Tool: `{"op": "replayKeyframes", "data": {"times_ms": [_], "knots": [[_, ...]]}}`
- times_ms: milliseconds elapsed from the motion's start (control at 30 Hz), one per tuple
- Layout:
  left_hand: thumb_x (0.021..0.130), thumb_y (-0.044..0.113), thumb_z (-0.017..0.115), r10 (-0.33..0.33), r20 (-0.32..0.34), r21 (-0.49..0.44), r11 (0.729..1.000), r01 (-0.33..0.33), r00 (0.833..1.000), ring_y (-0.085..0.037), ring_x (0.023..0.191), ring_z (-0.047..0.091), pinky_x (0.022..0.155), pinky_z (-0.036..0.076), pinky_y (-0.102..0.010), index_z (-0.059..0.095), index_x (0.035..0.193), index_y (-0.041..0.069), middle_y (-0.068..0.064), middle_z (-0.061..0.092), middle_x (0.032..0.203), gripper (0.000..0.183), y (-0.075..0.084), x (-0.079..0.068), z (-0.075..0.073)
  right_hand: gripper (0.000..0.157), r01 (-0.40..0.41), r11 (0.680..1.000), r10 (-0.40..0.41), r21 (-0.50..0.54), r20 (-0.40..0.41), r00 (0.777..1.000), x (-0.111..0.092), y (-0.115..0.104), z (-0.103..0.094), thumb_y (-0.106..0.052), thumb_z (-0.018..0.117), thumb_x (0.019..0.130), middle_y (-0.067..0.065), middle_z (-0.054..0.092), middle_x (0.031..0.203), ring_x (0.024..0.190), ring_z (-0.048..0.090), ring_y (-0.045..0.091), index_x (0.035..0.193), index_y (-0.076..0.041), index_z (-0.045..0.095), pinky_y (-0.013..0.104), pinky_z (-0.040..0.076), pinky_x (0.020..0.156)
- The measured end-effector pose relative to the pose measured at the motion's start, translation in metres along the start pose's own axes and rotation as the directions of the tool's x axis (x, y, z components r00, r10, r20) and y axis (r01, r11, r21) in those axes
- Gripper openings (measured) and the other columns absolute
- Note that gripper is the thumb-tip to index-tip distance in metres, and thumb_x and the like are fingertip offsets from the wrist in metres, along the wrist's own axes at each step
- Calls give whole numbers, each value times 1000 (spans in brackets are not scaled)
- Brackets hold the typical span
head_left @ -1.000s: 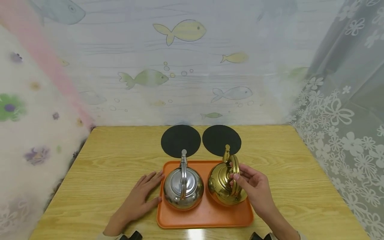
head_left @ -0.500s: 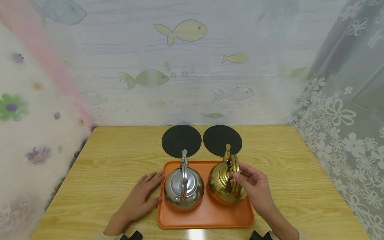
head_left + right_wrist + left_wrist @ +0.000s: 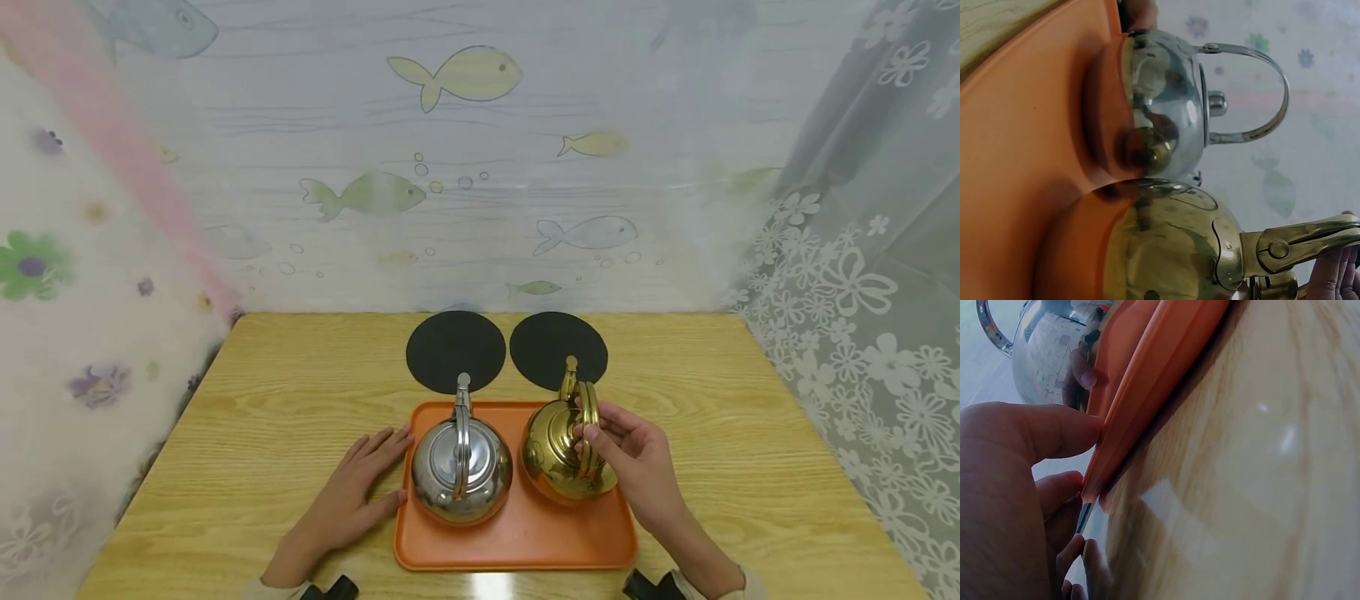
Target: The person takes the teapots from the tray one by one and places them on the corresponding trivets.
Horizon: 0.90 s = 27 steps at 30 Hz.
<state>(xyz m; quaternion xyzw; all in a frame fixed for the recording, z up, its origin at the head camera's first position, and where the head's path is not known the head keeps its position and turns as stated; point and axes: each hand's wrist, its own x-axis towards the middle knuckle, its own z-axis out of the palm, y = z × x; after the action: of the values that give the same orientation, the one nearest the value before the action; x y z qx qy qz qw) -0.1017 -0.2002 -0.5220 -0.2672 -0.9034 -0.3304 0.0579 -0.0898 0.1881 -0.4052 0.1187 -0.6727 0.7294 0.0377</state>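
A silver kettle (image 3: 486,487) stands on the left half of an orange tray (image 3: 517,550) in the head view. At the tray's right side, my right hand (image 3: 647,467) grips the upright handle of a gold kettle (image 3: 543,467), thumb on the near side. The right wrist view has the gold kettle (image 3: 1166,244) close up, beside the silver kettle (image 3: 1169,106); whether its base touches the tray cannot be told. My left hand (image 3: 352,483) rests with extended fingers against the tray's left edge. Its thumb and fingertips touch the rim of the tray (image 3: 1154,381) in the left wrist view.
Two round black mats, a left mat (image 3: 456,350) and a right mat (image 3: 555,346), lie behind the tray on the wooden table (image 3: 262,400). A fish-patterned curtain (image 3: 480,192) hangs at the table's back edge. Flowered lace (image 3: 855,333) borders the right side.
The gold kettle has shifted slightly up and away in the head view, with my right hand still on its handle. My left hand and the silver kettle stay put.
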Motion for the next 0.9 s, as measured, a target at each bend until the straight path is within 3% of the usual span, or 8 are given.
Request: {"op": "replayKeyframes", "data": {"times_ms": [200,567,900], "knots": [[94,38,68,-11,5,4,1000,11,1000,-34,148,37,123,13,-44,48,154,22,1,44,160,66,1,-1,-1,31,13,1000,-13,4,0,1000,4,1,0,7,58,98,8,75,101,91,73,13,126,22,55,25,62,78],[94,37,68,6,6,16,1000,-6,1000,-36,147,38,119,19,-56,49,153,20,-1,44,160,65,1,2,-2,38,-6,1000,6,-10,-3,1000,8,0,1,6,57,99,7,75,100,86,72,11,130,25,49,24,61,77],[94,37,68,4,2,24,1000,-4,1000,-35,147,38,120,19,-54,48,154,21,1,44,160,65,0,1,-1,38,2,1000,-2,-15,-9,1000,12,1,1,6,58,99,7,76,100,89,72,12,131,26,49,24,61,78]]}}
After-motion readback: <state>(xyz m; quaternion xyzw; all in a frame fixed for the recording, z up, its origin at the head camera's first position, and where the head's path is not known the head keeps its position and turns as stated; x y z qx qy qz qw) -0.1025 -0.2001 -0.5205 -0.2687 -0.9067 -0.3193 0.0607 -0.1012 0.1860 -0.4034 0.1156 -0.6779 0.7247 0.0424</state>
